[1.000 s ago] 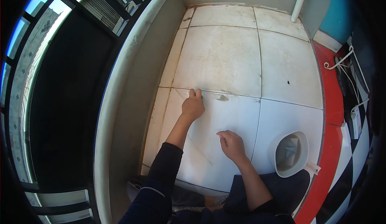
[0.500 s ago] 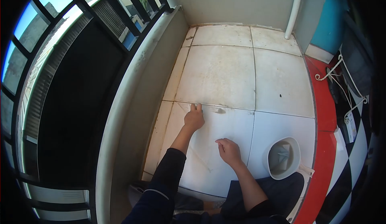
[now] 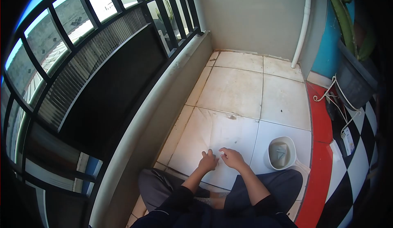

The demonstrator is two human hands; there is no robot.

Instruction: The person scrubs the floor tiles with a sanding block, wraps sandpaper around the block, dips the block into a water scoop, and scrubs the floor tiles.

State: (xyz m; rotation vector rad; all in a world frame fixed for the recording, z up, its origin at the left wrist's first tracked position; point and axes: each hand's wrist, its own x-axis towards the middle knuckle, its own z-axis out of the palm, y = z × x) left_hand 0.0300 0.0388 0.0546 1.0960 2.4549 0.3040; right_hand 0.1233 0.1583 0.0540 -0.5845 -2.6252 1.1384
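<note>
White floor tile (image 3: 223, 130) | beneath left hand (image 3: 208, 161) and right hand (image 3: 232, 158) | both half-curled, any hold unclear

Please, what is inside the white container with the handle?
Inside the white container is a pale folded thing, perhaps a packet, in what looks like cloudy liquid. What lies beneath the folded thing is covered and cannot be seen.

This looks like a home's balcony or small terrace, open to daylight. A black metal railing (image 3: 114, 78) tops a low wall (image 3: 174, 93), with neighbouring roofs beyond; stained white floor tiles (image 3: 233, 89), a drainpipe (image 3: 304, 29) and a potted plant (image 3: 355, 80) fill the rest.
</note>
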